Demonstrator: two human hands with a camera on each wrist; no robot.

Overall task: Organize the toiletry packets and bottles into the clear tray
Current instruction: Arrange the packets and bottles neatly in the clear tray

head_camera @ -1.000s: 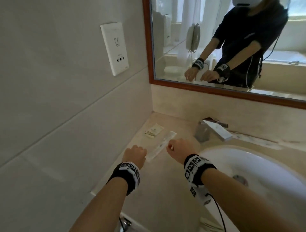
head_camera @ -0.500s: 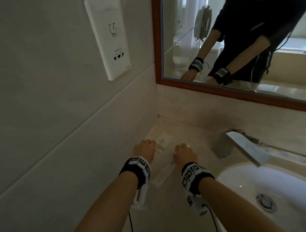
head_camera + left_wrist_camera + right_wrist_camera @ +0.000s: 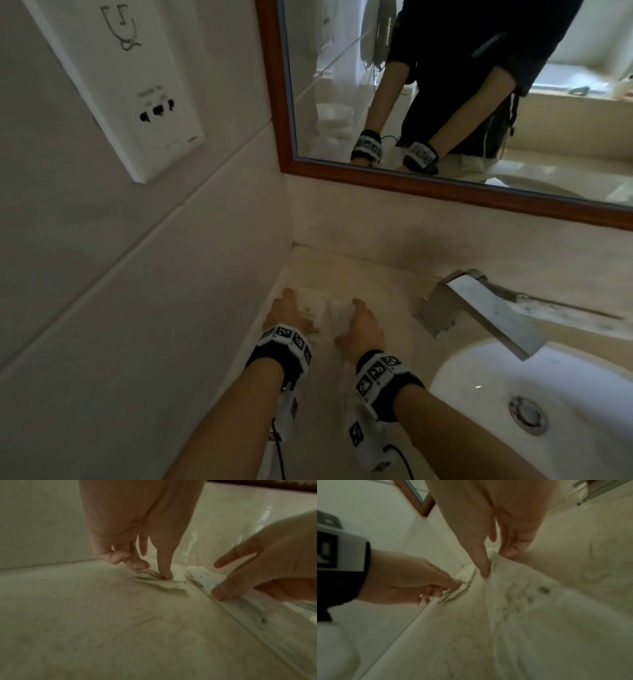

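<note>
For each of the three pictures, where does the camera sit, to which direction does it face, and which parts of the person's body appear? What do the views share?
Head: worn on the head, looking down at the counter corner; both forearms, left hand and right hand show, beside the faucet.
Left wrist: along the left hand; its finger presses the square packet.
Right wrist: along the right hand; its fingers pinch the long packet.
Shared: both wrist views show both hands and both packets.
</note>
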